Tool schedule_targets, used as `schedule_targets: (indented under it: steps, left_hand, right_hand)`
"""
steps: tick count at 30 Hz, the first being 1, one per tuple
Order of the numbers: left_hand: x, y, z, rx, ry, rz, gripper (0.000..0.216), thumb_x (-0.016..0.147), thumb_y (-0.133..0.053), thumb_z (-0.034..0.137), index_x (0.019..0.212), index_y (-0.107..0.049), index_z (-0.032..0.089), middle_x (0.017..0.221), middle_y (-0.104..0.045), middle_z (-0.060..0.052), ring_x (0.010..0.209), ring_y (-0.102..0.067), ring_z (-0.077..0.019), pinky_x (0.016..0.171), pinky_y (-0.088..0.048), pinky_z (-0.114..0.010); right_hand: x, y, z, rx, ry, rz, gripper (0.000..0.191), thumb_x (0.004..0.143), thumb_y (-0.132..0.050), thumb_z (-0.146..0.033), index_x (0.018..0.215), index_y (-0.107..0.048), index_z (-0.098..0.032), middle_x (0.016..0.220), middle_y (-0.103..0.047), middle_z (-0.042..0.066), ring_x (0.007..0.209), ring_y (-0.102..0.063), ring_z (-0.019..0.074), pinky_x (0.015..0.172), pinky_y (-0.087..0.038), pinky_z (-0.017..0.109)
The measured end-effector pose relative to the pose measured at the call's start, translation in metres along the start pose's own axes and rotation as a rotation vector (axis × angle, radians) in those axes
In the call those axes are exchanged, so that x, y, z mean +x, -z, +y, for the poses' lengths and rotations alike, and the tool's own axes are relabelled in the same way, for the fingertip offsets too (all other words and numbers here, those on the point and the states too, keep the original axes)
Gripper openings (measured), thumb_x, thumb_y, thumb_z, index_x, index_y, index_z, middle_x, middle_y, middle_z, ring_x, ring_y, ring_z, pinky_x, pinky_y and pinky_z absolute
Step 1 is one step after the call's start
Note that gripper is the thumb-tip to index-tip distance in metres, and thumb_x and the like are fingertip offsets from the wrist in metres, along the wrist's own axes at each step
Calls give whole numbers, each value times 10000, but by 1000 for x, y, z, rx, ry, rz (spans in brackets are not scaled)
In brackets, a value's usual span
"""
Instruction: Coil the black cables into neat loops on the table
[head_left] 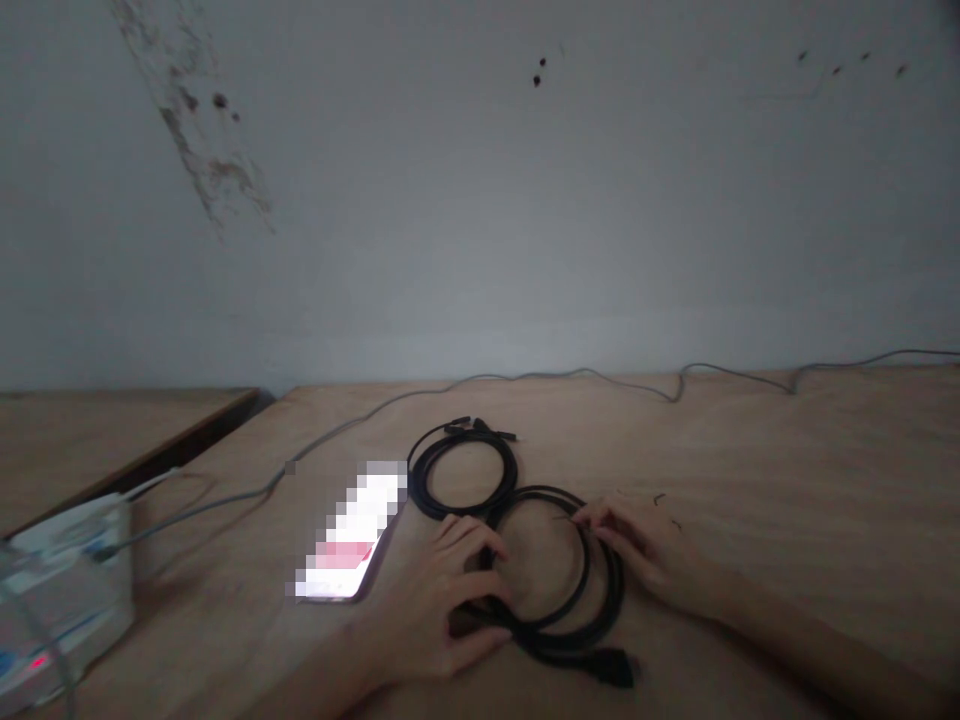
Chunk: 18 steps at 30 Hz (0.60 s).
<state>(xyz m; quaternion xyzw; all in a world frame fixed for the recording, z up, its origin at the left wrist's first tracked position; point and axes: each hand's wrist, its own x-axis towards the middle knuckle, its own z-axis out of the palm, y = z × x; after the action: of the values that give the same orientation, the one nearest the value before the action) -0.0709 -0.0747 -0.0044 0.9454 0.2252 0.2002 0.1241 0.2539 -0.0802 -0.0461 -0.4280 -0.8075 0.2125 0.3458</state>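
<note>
Your left hand (431, 608) has its fingers partly spread and curved over the left side of the nearer black cable coil (559, 640), grasping the cable between thumb and forefinger. Your right hand (651, 552) sits at the coil's upper right, thumb and forefinger pinched together on a thin dark strand (562, 518) that pokes out toward the coil's middle; you cannot tell whether those fingers also grip the cable. The coil lies on the wooden bench (787, 480) between your hands, its dark connector (611, 667) pointing right at the near side. Just beyond it is a second black coil (512, 475), with a lit phone (364, 525), its screen blurred out, to the left. At the far left stands a white unit (112, 590) with a red light; a grey cord (330, 437) runs from it along the bench's back edge. Behind, the pale wall (420, 200) shows small dark holes and a scuffed, flaking patch (199, 130) at upper left.
</note>
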Motion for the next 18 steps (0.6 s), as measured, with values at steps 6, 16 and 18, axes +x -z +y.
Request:
schedule_targets:
  steps: [6,16,18]
  left_hand:
    - [-3,2,-3,23,19,53,420,813,-829,419,1171,-668,273,1454,-512,-123,1308,-494,-379,1077,-402,-571]
    - [-4,2,-9,26,151,-74,492,811,-796,581,1198,-695,295,1611,-430,-115,1452,-419,-440,1165,-362,-651]
    - [-4,2,-9,12,162,-86,480,812,-790,595,1174,-705,291,1628,-411,-110,1462,-409,-440,1166,-374,-636]
  right_hand:
    - [-2,-1,1,-87,-106,-37,205,1080,-419,-331,1031,-605,-258,998,-701,44,906,-651,221,800,-486,346]
    - [0,-2,8,-17,-170,11,200,1064,-453,-364,969,-591,-254,905,-659,22,814,-607,209,751,-456,340]
    - [0,-3,10,18,-188,9,215,1064,-460,-385,972,-601,-251,896,-659,20,801,-611,204,727,-462,329]
